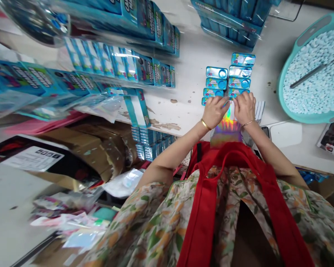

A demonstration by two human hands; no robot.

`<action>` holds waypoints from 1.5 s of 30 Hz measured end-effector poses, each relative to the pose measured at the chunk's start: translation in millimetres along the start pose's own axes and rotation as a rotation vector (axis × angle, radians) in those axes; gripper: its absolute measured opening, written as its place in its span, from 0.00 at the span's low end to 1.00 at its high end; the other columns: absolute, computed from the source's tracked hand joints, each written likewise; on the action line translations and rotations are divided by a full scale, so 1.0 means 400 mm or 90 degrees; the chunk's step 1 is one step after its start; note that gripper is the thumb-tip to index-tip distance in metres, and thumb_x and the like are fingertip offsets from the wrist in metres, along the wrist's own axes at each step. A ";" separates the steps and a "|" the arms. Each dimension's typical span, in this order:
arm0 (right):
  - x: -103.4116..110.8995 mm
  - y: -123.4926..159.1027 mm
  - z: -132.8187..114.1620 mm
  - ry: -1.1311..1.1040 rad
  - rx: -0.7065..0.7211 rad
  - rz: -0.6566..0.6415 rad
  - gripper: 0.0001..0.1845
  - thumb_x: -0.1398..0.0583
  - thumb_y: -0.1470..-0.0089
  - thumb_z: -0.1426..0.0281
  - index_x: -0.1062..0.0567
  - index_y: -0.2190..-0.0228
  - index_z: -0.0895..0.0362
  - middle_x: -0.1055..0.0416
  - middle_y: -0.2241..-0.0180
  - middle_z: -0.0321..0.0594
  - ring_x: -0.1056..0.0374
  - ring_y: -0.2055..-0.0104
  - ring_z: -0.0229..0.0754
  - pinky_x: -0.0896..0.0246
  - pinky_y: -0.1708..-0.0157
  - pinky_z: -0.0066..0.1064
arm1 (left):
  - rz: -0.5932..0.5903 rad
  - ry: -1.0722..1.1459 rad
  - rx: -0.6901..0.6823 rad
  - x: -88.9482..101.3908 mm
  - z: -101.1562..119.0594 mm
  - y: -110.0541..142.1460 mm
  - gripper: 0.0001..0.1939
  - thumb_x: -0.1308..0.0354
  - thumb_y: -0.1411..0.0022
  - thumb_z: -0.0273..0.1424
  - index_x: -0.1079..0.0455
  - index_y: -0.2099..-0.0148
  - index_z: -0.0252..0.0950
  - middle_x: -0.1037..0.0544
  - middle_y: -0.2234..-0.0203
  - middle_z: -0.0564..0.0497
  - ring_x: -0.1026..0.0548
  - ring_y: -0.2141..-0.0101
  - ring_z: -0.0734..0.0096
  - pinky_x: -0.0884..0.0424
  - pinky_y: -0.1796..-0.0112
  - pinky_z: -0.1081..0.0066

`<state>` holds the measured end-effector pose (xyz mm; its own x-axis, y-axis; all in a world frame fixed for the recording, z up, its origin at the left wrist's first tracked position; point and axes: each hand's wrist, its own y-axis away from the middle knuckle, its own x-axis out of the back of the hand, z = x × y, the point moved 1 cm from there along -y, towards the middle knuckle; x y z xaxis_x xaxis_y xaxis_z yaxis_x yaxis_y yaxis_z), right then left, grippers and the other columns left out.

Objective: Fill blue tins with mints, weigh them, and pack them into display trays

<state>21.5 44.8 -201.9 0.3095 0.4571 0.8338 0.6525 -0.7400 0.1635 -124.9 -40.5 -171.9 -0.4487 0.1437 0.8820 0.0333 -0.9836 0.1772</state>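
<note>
My left hand [215,112] and my right hand [245,107] are close together over the white table, fingertips pinched and almost meeting. Whatever small thing sits between them is too small to make out. Under and just in front of my wrists lies a shiny rainbow-coloured sheet [227,124], its near end reaching my red apron [235,150]. Right beyond my fingers, small blue tins [216,83] stand in two columns, several in all. The nearest tin of the right column [238,92] is partly covered by my right hand.
On the right stands a turquoise basin [284,92] full of pale blue candies, with a dark scoop or stick [308,75] in it. Blue printed cartons [144,70] line the left side, and a wrapped blue pack [231,22] stands behind. A white lid-like tray [286,133] lies at right.
</note>
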 end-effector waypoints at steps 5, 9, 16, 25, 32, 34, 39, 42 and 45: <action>-0.016 -0.002 0.006 -0.024 0.000 0.015 0.28 0.59 0.28 0.55 0.26 0.59 0.57 0.32 0.55 0.52 0.39 0.47 0.56 0.44 0.46 0.52 | 0.033 0.024 -0.035 0.015 0.061 0.122 0.12 0.50 0.26 0.32 0.25 0.56 0.38 0.20 0.48 0.42 0.27 0.51 0.58 0.38 0.54 0.58; -0.004 0.014 0.015 -0.114 0.007 0.056 0.33 0.60 0.30 0.48 0.25 0.57 0.56 0.31 0.55 0.52 0.37 0.47 0.56 0.44 0.44 0.54 | 0.193 0.260 0.044 0.084 0.115 0.161 0.08 0.42 0.29 0.36 0.29 0.61 0.39 0.20 0.66 0.50 0.26 0.63 0.67 0.36 0.58 0.63; 0.086 0.073 -0.023 -0.441 0.006 0.190 0.40 0.53 0.41 0.33 0.25 0.59 0.55 0.28 0.59 0.45 0.32 0.52 0.50 0.36 0.48 0.48 | 0.403 0.779 0.313 0.093 0.099 -0.017 0.14 0.30 0.40 0.38 0.31 0.64 0.40 0.27 0.70 0.55 0.27 0.67 0.75 0.29 0.61 0.71; 0.098 -0.032 0.053 -0.423 -0.105 0.275 0.26 0.48 0.33 0.47 0.32 0.72 0.55 0.36 0.72 0.35 0.36 0.67 0.39 0.38 0.60 0.36 | 0.351 0.671 0.320 -0.034 0.062 -0.153 0.09 0.35 0.35 0.40 0.29 0.63 0.41 0.26 0.69 0.53 0.27 0.65 0.71 0.29 0.59 0.65; 0.060 -0.067 0.128 -0.175 -0.118 0.175 0.28 0.56 0.29 0.52 0.27 0.66 0.57 0.32 0.66 0.45 0.33 0.57 0.49 0.38 0.51 0.48 | 0.233 0.258 0.303 -0.039 0.069 -0.195 0.13 0.50 0.26 0.38 0.26 0.50 0.44 0.23 0.52 0.43 0.30 0.47 0.53 0.32 0.50 0.49; 0.050 -0.072 0.135 -0.143 -0.122 0.165 0.28 0.56 0.29 0.52 0.26 0.65 0.57 0.31 0.64 0.46 0.33 0.55 0.51 0.39 0.49 0.51 | 0.229 0.222 0.311 -0.042 0.073 -0.198 0.14 0.51 0.26 0.38 0.27 0.49 0.43 0.24 0.48 0.41 0.31 0.46 0.49 0.33 0.50 0.46; 0.034 -0.084 0.150 -0.118 -0.126 0.149 0.26 0.53 0.29 0.52 0.24 0.59 0.58 0.29 0.64 0.45 0.32 0.56 0.50 0.39 0.49 0.51 | 0.166 0.177 0.308 -0.050 0.065 -0.202 0.17 0.49 0.27 0.41 0.32 0.42 0.41 0.29 0.43 0.39 0.36 0.40 0.43 0.34 0.48 0.45; 0.029 -0.079 0.144 -0.158 -0.112 0.145 0.28 0.54 0.29 0.53 0.24 0.53 0.59 0.28 0.63 0.46 0.32 0.56 0.49 0.37 0.50 0.48 | 0.219 0.188 0.342 -0.056 0.059 -0.204 0.21 0.46 0.29 0.41 0.38 0.37 0.42 0.31 0.42 0.38 0.40 0.37 0.42 0.37 0.46 0.45; 0.028 -0.065 0.126 -0.170 -0.093 0.132 0.31 0.56 0.28 0.52 0.22 0.52 0.58 0.27 0.60 0.48 0.33 0.53 0.50 0.38 0.49 0.48 | 0.193 0.177 0.331 -0.067 0.054 -0.214 0.23 0.44 0.29 0.41 0.41 0.36 0.43 0.32 0.42 0.38 0.42 0.36 0.41 0.37 0.46 0.45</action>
<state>42.8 94.2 -223.4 0.6070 0.3887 0.6932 0.4574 -0.8842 0.0952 -96.3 42.2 -201.3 -0.5632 -0.2339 0.7925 0.5901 -0.7852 0.1876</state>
